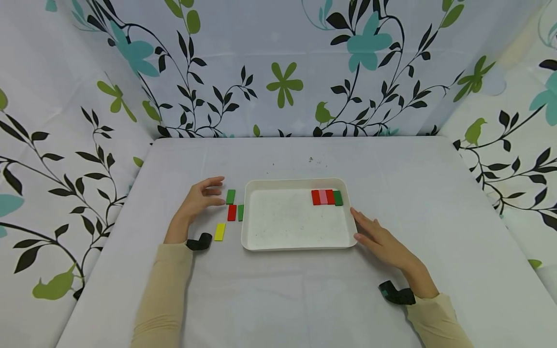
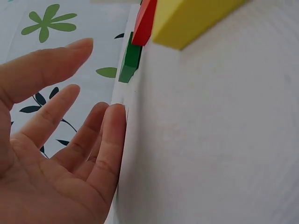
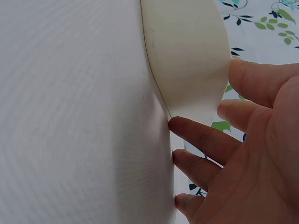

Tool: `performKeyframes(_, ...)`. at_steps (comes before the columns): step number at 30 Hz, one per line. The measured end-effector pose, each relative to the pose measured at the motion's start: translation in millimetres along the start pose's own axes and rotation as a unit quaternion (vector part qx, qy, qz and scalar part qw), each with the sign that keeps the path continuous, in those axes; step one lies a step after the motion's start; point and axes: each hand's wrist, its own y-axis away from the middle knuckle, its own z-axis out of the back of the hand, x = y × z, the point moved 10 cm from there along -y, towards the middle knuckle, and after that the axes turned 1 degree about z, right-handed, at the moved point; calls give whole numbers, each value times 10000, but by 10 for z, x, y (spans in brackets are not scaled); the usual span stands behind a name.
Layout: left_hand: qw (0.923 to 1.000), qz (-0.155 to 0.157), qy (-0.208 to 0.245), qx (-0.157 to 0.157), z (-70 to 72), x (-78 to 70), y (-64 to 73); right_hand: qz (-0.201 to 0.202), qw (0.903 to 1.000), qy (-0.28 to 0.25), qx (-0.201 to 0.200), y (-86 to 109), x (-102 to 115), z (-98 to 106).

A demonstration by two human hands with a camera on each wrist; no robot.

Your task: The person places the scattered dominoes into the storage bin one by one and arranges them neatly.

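Observation:
A white tray [image 1: 278, 217] lies on the table, with a short row of red [image 1: 315, 197], pink [image 1: 323, 196] and green blocks [image 1: 338, 198] at its upper right. My right hand [image 1: 383, 241] has its fingertips at the tray's right edge, fingers spread. To the left of the tray, my left hand [image 1: 196, 203] is held with fingers apart and nothing between them, close beside a green block [image 1: 230, 196]. Below that lie a red block [image 1: 232, 212] and a second green block [image 1: 241, 213] against the tray's left side. A yellow block [image 2: 196, 18] lies nearest to my left wrist.
White cloth covers the table [image 1: 278, 295]. Small dark specks [image 1: 311, 159] dot it behind the tray. A leaf-patterned curtain [image 1: 283, 58] hangs along the back and both sides. Black straps [image 1: 398, 294] sit at both wrists.

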Motion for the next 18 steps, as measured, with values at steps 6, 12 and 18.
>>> performKeyframes(6, 9994, -128, -313, 29, -46, 81, -63, 15, 10000, 21, -4, -6, 7, -1)
performKeyframes(12, 9987, -133, -482, -24, -74, 105, -88, -12, 10000, 16, 4, -5, -2, -5)
performKeyframes(18, 9975, -99, -692, -102, -84, 105, -97, -49, 10000, 7, 3, -3, -4, -6)
